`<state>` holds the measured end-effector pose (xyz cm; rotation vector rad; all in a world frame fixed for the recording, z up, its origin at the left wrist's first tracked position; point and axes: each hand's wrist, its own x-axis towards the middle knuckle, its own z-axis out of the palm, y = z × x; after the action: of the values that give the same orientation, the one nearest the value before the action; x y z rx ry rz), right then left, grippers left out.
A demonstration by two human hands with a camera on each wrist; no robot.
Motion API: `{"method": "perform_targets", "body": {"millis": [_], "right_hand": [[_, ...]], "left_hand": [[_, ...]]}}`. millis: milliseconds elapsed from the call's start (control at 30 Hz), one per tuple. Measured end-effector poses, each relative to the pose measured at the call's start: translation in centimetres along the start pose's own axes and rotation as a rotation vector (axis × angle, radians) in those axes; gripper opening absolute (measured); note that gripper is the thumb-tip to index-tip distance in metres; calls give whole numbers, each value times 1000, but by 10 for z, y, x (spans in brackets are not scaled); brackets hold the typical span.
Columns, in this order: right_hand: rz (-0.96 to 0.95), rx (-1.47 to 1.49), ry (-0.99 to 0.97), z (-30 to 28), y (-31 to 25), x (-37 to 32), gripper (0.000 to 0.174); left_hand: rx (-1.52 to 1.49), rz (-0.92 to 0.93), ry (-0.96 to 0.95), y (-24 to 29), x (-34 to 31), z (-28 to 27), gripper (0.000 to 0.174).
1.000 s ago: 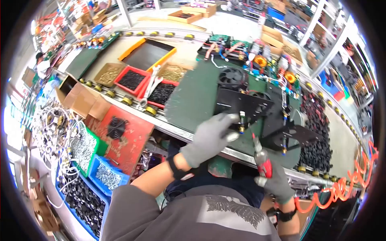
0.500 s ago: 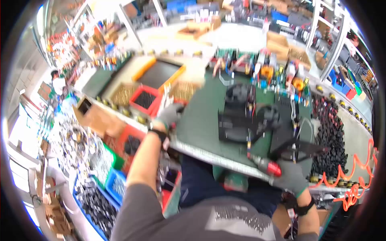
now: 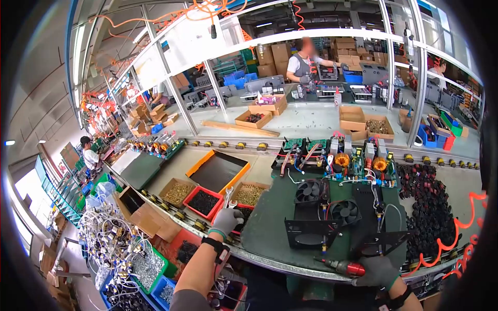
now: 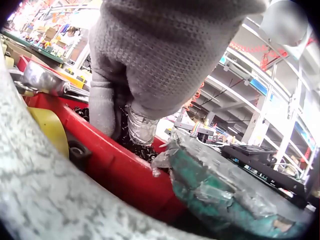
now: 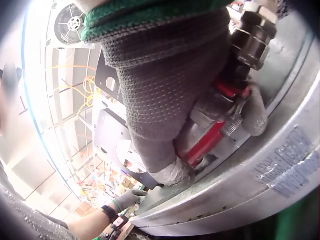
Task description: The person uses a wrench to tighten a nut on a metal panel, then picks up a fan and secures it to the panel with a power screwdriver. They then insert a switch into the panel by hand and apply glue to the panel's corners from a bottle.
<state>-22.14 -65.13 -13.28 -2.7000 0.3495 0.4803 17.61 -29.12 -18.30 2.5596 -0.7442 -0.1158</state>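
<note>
My gloved left hand [image 3: 226, 222] reaches into a red bin [image 4: 120, 170], its fingers pointing down among small black screws; whether any lie between its fingertips is hidden. Beside that hand, wrenches [image 3: 228, 197] lean over the bins. At the mat's front edge, my gloved right hand [image 3: 377, 270] grips a red and silver power driver [image 3: 342, 266], its tip pointing left. In the right wrist view, fingers curl round the red tool body [image 5: 206, 145]. Beyond the driver, black metal brackets [image 3: 311, 236] and two black fans [image 3: 309, 191] rest on the green mat [image 3: 270, 220].
Circuit boards [image 3: 358, 163] line the mat's back edge. Black parts [image 3: 430, 212] cover the right side, near a coiled orange hose [image 3: 446, 243]. Another red bin [image 3: 203, 202] and an orange-edged tray [image 3: 218, 170] lie left of the mat. A person [image 3: 306, 65] works across the line.
My left hand has moved left from the brackets to the red bin. My right hand has shifted the driver away from the brackets, turning it to point left. The head view has tilted up.
</note>
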Motion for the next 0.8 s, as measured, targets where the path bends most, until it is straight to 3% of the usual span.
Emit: {"method": "perform_targets", "body": {"millis": [167,267,333,400,467,533,600,667,800], "right_hand": [[16,12,-42,-6,-4,1,63],[0,-4,-33,3,-1,-2,62],[-20,23,5,-4,-2,0,60],[-26,10,24,-2,-2,1,56],[4,27,36,-4,-8,0,51],[-57,89,135,5,-2,1,50],[-38,92,95,0,-4,1,50],[-38,97,82,0,-6,0,49],[-34,92,95,0,-6,1,49]], "left_hand": [[30,9,36,-12,9,7,25],[-219,57,-43,56,-9,-15,26],[-208,50,-87,72,-14,1,26],[-379,294,-48,85,-22,21,25],[-209,352,-58,110,-39,16,26],[-267,308,47,104,-44,30,23],[-381,131,-41,94,-45,30,21],[-767,-112,-160,68,-39,38,20],[-978,-264,-137,65,-41,29,22]]}}
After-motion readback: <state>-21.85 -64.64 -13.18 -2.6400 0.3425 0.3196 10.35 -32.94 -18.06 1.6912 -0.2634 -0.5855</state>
